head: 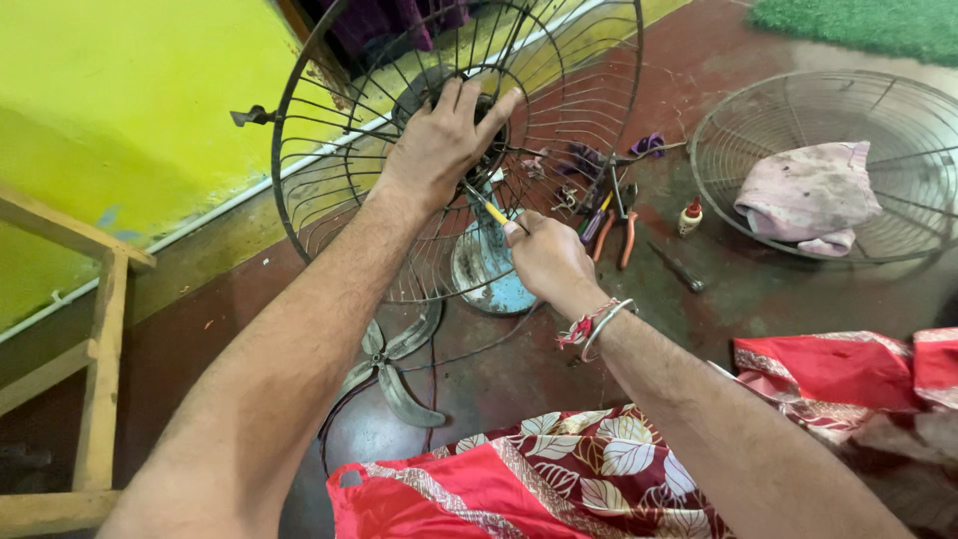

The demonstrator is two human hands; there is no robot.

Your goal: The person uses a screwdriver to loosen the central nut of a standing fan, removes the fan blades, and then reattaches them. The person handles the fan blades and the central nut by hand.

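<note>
A dark red floor (778, 299) is seen from above, w/ a yellow-green wall (120, 110) at the left and a wooden frame (100, 359) standing against it. A red leaf-print cloth (559, 469) is spread at the bottom edge.

A wire fan guard (329, 160) is held upright at centre, in front of the wall, its rim tilted slightly. Behind its lower part a pale blue fan base (494, 279) is seen. A second wire guard (898, 110) is laid flat on the floor at the right, well apart, w/ a pinkish rag (808, 195) resting inside it. A metal fan blade (394, 364) is lying on the floor below the held guard.

The left hand (439, 140) is spread over the guard's hub, fingers curled round the centre ring & gripping it. The right hand (544, 260) is closed round a yellow-handled screwdriver (492, 211), its tip directed up toward the hub; the tip itself is hidden by wires, so contact is prob. there but can't be confirmed. A metal bangle (607, 321) is worn on the right wrist.

Orange-handled pliers (621, 228) are laid just beside the right hand, and a small red-capped bottle (690, 215) is stood btwn pliers and flat guard.
</note>
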